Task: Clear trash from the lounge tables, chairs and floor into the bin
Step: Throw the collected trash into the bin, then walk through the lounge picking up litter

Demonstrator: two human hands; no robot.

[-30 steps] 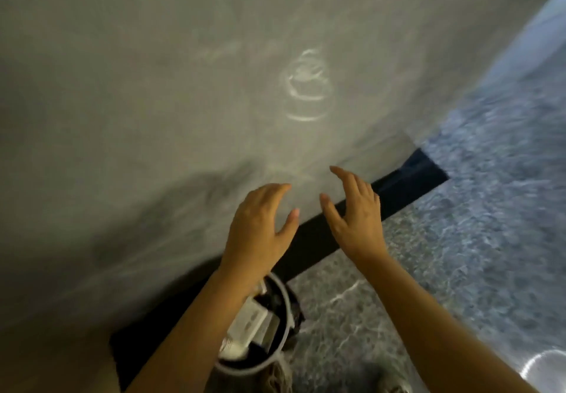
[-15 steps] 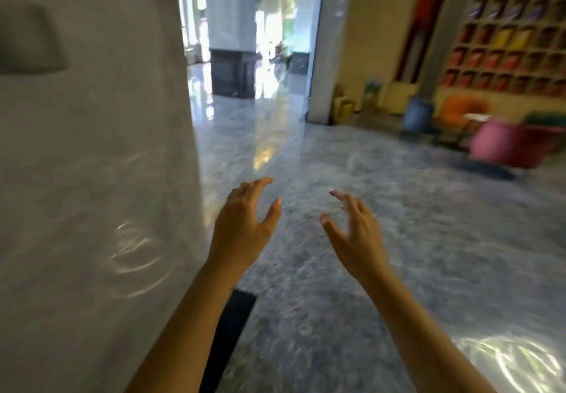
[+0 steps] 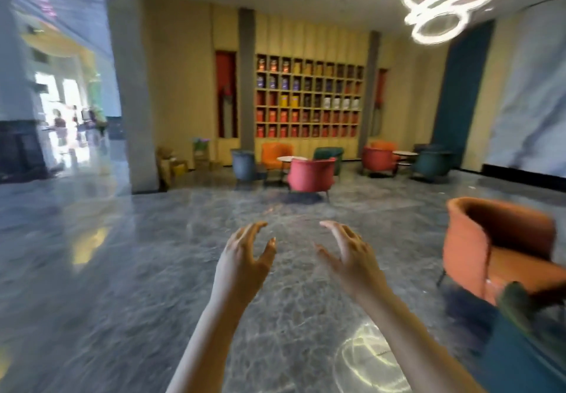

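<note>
My left hand (image 3: 243, 262) and my right hand (image 3: 352, 257) are raised side by side in front of me, palms facing each other, fingers spread, nothing in either. They hang over the glossy grey marble floor (image 3: 153, 270). An orange armchair (image 3: 496, 248) stands close on the right. Farther off, a pink armchair (image 3: 311, 175) sits by a small round table (image 3: 291, 158). A second round table (image 3: 405, 153) stands among chairs at the back right. No bin and no trash are visible in this blurred view.
A grey pillar (image 3: 134, 110) rises at the left, with an open passage beyond it. A yellow wall of shelf cubbies (image 3: 309, 98) closes the far side. A blue-grey chair (image 3: 243, 162), orange, red and teal chairs ring the tables. A teal seat (image 3: 526, 349) edges the lower right.
The view has swung from a grey wall with the bin below, past the pillar, up to the open lounge. Both hands have stayed raised and empty throughout.
</note>
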